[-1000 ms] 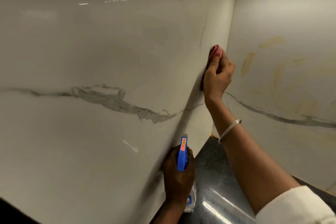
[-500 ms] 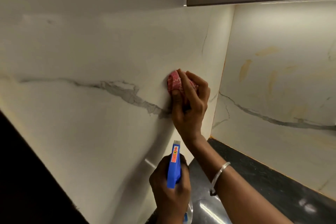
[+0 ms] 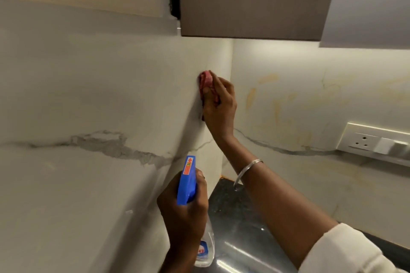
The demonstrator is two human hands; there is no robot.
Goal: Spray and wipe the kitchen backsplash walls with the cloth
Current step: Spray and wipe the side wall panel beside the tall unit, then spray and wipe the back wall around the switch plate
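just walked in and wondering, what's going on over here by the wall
A person is cleaning the marble-look backsplash. The right hand presses a pink cloth against the left wall close to the corner, just under the upper cabinet. The left hand grips a spray bottle with a blue head, held low over the dark countertop. Yellowish stains show on the right wall.

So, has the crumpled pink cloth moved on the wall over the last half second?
Yes. The crumpled pink cloth, in the right hand, went up and right: away from the grey marble vein, toward the wall corner.
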